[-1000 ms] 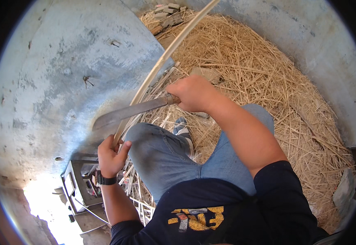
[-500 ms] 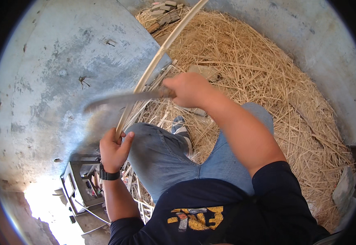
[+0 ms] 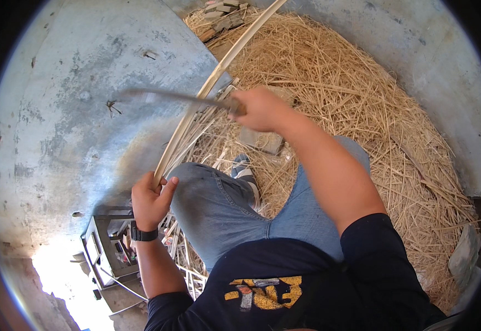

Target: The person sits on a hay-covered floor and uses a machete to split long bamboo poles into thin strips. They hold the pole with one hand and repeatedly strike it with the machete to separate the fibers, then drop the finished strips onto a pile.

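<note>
Two hands busy | left hand (image 3: 149, 201) clamped round the cane (image 3: 207, 91) low down by the knee, steadying it | right hand (image 3: 260, 107) fisted on a knife (image 3: 163, 98), blurred blade across the cane | straw (image 3: 362, 110) heaped behind, catching shavings probably

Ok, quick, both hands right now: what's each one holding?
Left hand: closed on the lower end of the long bamboo strip.
Right hand: closed on the handle of the long knife, whose blade is motion-blurred.
</note>
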`<state>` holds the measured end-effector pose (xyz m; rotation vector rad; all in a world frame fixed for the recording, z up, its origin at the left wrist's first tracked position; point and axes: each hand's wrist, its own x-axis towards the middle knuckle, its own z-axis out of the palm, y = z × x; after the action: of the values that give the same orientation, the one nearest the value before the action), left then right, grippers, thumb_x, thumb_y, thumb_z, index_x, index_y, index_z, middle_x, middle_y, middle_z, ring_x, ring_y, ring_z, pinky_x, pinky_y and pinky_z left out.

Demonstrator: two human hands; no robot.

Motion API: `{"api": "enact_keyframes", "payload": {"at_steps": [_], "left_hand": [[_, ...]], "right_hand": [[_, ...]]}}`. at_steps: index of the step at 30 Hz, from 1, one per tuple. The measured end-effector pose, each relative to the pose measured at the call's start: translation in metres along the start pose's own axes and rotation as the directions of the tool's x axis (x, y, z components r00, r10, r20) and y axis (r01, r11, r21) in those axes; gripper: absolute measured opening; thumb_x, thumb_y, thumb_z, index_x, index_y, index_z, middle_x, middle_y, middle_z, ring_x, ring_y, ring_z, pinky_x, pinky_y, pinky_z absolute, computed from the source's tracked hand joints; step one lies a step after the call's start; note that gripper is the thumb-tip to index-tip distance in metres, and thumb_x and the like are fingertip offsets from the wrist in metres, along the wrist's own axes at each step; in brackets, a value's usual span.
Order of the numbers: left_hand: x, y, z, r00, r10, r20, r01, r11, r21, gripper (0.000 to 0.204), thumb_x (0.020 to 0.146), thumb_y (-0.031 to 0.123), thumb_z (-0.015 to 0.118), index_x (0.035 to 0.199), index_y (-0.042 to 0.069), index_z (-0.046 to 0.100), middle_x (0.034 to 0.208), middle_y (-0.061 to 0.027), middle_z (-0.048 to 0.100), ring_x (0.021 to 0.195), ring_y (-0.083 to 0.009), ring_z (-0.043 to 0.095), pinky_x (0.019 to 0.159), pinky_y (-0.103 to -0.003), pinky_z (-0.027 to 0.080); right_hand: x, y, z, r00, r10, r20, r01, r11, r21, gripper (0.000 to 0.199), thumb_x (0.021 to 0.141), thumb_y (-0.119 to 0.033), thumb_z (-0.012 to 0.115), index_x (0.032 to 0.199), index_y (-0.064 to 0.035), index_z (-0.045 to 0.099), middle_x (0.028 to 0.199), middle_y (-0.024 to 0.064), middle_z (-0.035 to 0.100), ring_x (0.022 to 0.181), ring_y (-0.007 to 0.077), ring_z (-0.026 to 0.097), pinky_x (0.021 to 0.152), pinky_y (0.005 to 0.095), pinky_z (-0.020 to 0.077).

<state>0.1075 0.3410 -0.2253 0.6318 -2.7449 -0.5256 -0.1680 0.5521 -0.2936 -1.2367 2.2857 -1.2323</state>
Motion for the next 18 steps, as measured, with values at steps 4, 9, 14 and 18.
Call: {"api": "enact_keyframes", "payload": {"at_steps": [4, 9, 14, 18], "left_hand": [[-0.003, 0.004, 0.000, 1.000, 0.024, 0.008, -0.024, 0.998, -0.062, 0.044, 0.084, 0.033, 0.084, 0.073, 0.001, 0.056, 0.054, -0.0047, 0.049, 0.051, -0.0115, 0.045, 0.050, -0.030, 0.038], [-0.005, -0.010, -0.009, 0.999, 0.041, -0.019, -0.042, 0.997, -0.067, 0.038, 0.087, 0.026, 0.083, 0.076, 0.002, 0.056, 0.056, -0.0016, 0.054, 0.050, -0.0071, 0.048, 0.048, -0.026, 0.037], [-0.010, 0.001, -0.005, 0.997, -0.053, 0.057, 0.065, 0.969, -0.238, 0.036, 0.088, 0.024, 0.082, 0.078, 0.002, 0.056, 0.058, 0.0014, 0.055, 0.053, -0.0060, 0.048, 0.049, -0.025, 0.037], [-0.008, 0.000, -0.001, 0.988, -0.089, 0.124, 0.122, 0.949, -0.289, 0.033, 0.091, 0.023, 0.081, 0.081, 0.002, 0.057, 0.067, 0.0040, 0.053, 0.063, -0.0053, 0.045, 0.055, -0.024, 0.037]], "right_hand": [[-0.008, -0.013, -0.001, 0.982, -0.170, 0.082, 0.187, 0.934, -0.303, 0.024, 0.087, -0.028, 0.075, 0.098, -0.0082, 0.068, 0.087, 0.0090, 0.072, 0.082, 0.0242, 0.069, 0.076, 0.0424, 0.0540], [-0.003, 0.027, -0.036, 0.971, 0.120, -0.209, -0.086, 0.983, 0.164, 0.029, 0.086, -0.031, 0.077, 0.102, -0.0085, 0.070, 0.089, 0.0101, 0.073, 0.083, 0.0230, 0.069, 0.076, 0.0393, 0.0536], [-0.007, 0.018, -0.031, 0.980, 0.057, -0.189, -0.036, 0.993, 0.115, 0.027, 0.085, -0.029, 0.077, 0.102, -0.0093, 0.070, 0.087, 0.0118, 0.073, 0.080, 0.0243, 0.069, 0.076, 0.0399, 0.0539], [-0.010, -0.009, -0.007, 0.991, -0.137, -0.009, 0.132, 0.970, -0.205, 0.017, 0.082, -0.020, 0.074, 0.095, -0.0117, 0.068, 0.083, 0.0124, 0.071, 0.081, 0.0295, 0.071, 0.074, 0.0440, 0.0545]]}}
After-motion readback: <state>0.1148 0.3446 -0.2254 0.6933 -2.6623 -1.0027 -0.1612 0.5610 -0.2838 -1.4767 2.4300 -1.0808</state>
